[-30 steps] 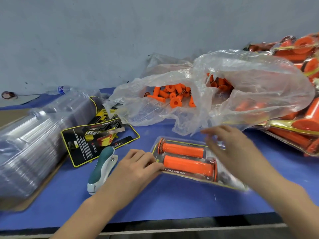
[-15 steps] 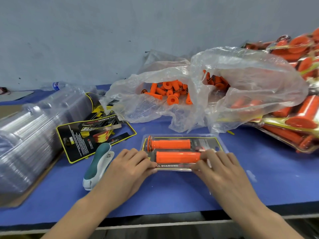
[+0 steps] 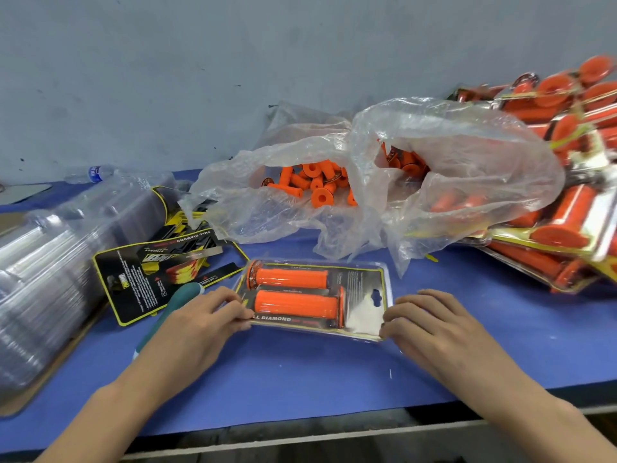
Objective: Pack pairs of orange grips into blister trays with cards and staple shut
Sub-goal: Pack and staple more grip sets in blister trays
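**Both hands on a filled tray at the front of the worktop**

The tray (image 3: pixel 384 279) lies flat on the blue worktop (image 3: pixel 300 372), right in front of the person and between the two hands. Inside it two orange grips lie side by side, one behind (image 3: pixel 290 278) and one nearer (image 3: pixel 295 305), both running left to right over a black card (image 3: pixel 362 284) with a yellow border.

The left hand (image 3: pixel 200 320) is at the tray's left end. Its fingers (image 3: pixel 230 308) are curled in and pinch that edge. The right hand (image 3: pixel 437 324) is at the right end, its fingers (image 3: pixel 402 309) bent and the thumb tucked at the near right corner, so it too nips the edge of the tray.

A teal stapler (image 3: pixel 183 293) lies just behind the left hand and is partly hidden by it. Loose cards (image 3: pixel 147 274) lie beyond it, with a thick stack of clear empty trays (image 3: pixel 50 262) at the far left. A water bottle (image 3: pixel 93 172) lies on its side by the wall.

Behind the tray sits a crumpled clear bag (image 3: pixel 460 152), open toward the person and full of loose grips (image 3: pixel 315 185). On the right is a heap of finished packs (image 3: pixel 554 235), one leaning over another.
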A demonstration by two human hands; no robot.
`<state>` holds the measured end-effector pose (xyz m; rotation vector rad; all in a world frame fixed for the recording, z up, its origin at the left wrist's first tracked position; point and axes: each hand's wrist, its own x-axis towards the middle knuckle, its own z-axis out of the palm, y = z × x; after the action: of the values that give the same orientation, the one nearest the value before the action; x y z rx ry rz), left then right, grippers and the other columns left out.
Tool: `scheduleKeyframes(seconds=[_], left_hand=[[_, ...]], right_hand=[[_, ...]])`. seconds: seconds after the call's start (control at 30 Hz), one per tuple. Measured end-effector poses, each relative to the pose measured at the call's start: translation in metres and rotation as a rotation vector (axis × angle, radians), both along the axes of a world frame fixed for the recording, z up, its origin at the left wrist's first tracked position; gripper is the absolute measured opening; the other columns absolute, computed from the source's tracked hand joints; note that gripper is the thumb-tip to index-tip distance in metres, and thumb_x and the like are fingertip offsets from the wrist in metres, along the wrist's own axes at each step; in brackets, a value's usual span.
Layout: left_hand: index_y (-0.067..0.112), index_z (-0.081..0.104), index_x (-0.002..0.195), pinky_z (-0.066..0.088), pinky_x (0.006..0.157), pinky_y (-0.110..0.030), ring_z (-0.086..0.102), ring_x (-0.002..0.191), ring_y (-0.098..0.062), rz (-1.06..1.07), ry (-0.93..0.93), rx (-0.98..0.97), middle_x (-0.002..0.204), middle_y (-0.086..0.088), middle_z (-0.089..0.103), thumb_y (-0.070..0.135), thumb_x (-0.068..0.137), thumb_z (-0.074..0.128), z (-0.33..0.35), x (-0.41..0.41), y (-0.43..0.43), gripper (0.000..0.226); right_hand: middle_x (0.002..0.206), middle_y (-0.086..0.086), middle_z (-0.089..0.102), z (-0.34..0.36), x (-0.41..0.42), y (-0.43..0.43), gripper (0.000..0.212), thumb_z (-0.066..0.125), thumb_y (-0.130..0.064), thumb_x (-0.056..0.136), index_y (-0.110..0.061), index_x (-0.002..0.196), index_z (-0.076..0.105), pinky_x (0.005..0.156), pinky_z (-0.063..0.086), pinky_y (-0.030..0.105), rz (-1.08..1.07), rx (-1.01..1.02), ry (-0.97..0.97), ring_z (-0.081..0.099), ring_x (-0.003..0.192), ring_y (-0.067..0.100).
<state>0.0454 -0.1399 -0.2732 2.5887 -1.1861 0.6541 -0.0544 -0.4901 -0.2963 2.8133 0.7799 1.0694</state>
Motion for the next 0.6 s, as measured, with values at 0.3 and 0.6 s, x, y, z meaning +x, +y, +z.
scheduleKeyframes(seconds=[0.3, 0.6], left_hand=[[0.022, 0.066, 0.11, 0.042, 0.085, -0.032, 0.061, 0.089, -0.022, -0.063, -0.161, -0.002, 0.103, -0.003, 0.064, 0.034, 0.087, 0.057, -0.006, -0.021, -0.045, 0.028], [0.023, 0.064, 0.1, 0.045, 0.065, -0.034, 0.055, 0.078, -0.021, -0.162, -0.284, 0.098, 0.098, 0.003, 0.061, 0.014, 0.093, 0.063, -0.014, -0.041, -0.095, 0.011]], right_hand=[[0.121, -0.014, 0.061, 0.0, 0.0, 0.005, 0.025, 0.056, -0.016, 0.092, -0.029, 0.112, 0.065, 0.088, 0.041, 0.027, 0.056, -0.03, 0.077, 0.059, 0.104, 0.012], [0.114, -0.015, 0.065, 0.003, 0.005, 0.027, 0.017, 0.052, -0.027, 0.095, -0.03, 0.103, 0.067, 0.09, 0.043, 0.027, 0.079, 0.024, 0.038, 0.062, 0.103, 0.013]])
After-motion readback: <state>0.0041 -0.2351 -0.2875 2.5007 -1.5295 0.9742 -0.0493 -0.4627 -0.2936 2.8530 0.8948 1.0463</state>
